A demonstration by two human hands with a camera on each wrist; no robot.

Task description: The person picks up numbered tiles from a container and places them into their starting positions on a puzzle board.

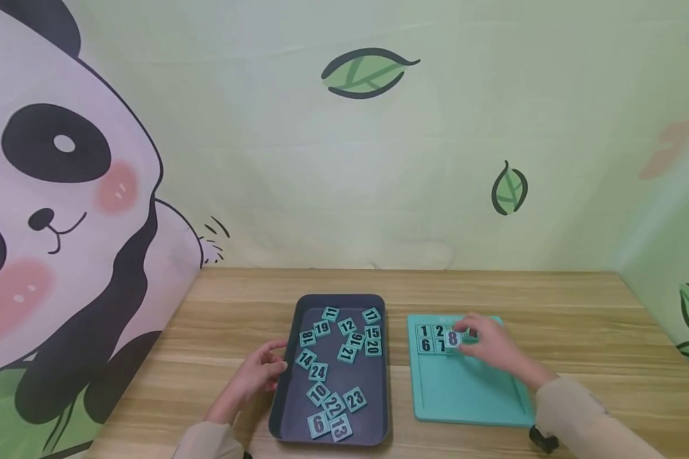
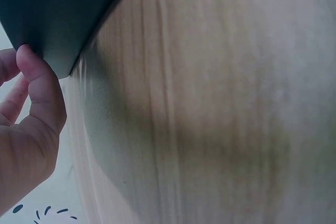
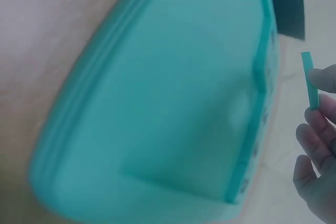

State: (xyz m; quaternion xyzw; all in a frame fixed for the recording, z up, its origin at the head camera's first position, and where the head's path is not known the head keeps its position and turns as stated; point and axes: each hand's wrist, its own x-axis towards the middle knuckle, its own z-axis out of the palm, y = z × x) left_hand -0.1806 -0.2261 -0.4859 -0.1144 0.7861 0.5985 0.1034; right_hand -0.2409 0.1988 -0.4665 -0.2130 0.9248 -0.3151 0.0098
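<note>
My right hand [image 1: 485, 341] pinches a number tile marked 8 [image 1: 452, 338] over the upper part of a turquoise puzzle board [image 1: 465, 392]. In the right wrist view that number tile [image 3: 310, 80] appears edge-on between thumb and fingers, apart from the board [image 3: 184, 77]. Tiles 1, 2, 6 and 7 show in the board's upper left; the hand covers part of the top row. My left hand [image 1: 258, 370] touches the left side of a dark tray [image 1: 370, 398] with loosely bent fingers. In the left wrist view its thumb [image 2: 39, 80] lies against the tray wall [image 2: 58, 14].
Several loose number tiles [image 1: 333, 405] lie scattered at various angles in the tray, some touching or overlapping. Tray and board stand side by side on a wood-grain table [image 1: 585, 331], with a narrow gap between. A printed backdrop [image 1: 436, 159] with leaves and a panda rises behind.
</note>
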